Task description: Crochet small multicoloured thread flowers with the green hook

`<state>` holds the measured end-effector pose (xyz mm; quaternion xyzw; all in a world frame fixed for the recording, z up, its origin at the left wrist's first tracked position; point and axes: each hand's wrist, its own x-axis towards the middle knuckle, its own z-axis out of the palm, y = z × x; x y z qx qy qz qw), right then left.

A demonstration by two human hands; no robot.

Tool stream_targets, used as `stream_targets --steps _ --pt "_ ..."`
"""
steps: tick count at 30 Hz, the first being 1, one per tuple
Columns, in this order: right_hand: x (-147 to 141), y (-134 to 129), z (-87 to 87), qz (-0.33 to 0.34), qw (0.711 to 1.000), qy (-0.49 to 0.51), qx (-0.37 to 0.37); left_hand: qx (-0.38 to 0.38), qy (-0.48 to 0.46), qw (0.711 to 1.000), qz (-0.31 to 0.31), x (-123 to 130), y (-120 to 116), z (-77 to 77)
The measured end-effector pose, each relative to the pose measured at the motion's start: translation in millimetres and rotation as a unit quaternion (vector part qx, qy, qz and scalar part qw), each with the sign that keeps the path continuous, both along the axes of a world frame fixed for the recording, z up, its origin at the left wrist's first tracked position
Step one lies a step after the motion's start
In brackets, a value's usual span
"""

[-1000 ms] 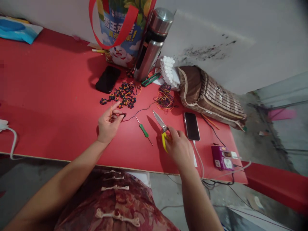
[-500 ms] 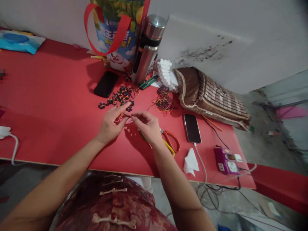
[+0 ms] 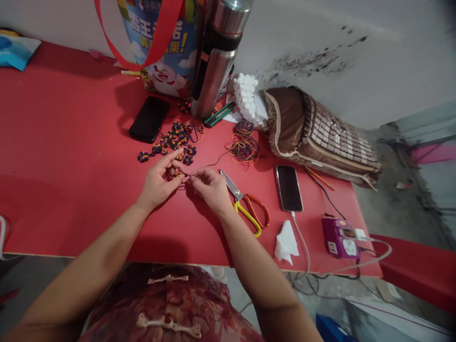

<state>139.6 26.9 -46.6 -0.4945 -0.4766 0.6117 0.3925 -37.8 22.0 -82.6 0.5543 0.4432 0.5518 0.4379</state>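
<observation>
Thin dark and orange cord (image 3: 182,175) runs between my two hands over the red table. My left hand (image 3: 161,180) pinches it between thumb and fingers, with the index finger raised toward the knotted pieces. My right hand (image 3: 210,187) pinches the cord close by, thumb against fingertips. Just beyond lies a cluster of knotted cord flowers (image 3: 174,137) in dark blue and orange. A loose tangle of the same cord (image 3: 244,147) sits to the right, and one strand trails from it toward my hands. Scissors (image 3: 245,202) with orange and yellow handles lie beside my right wrist.
Behind the cord stand a steel thermos (image 3: 217,66) and a printed bag (image 3: 160,52). Nearby lie a black phone (image 3: 149,119), a green cutter (image 3: 220,114), a charging phone (image 3: 289,188), a crumpled tissue (image 3: 287,243), a purple power box (image 3: 340,238) and a brown cushion (image 3: 324,133).
The view has shifted slightly. My right hand has turned and moved a little left, so the scissors' blades now show. Both hands still pinch the cord.
</observation>
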Motion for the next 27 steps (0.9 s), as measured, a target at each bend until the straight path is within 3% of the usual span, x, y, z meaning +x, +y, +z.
stream_targets --steps 8,11,15,21,27 --pt "6.3 0.2 3.1 -0.059 0.998 -0.001 0.016 -0.056 -0.076 0.995 -0.033 -0.3 0.3 4.6" --pt "5.0 -1.9 6.4 -0.029 0.999 0.011 -0.011 -0.062 -0.089 0.994 -0.035 0.3 0.6 4.6" --pt "-2.1 -5.9 3.9 0.000 1.000 0.008 -0.019 -0.057 -0.090 0.994 -0.029 0.3 0.9 4.5" --pt "-1.1 -5.6 -0.4 -0.036 0.999 -0.005 0.003 -0.052 -0.080 0.995 -0.023 0.7 0.1 6.3" --pt "8.2 -1.9 7.8 -0.065 0.998 0.012 0.000 -0.048 -0.071 0.996 -0.010 -2.0 2.9 8.0"
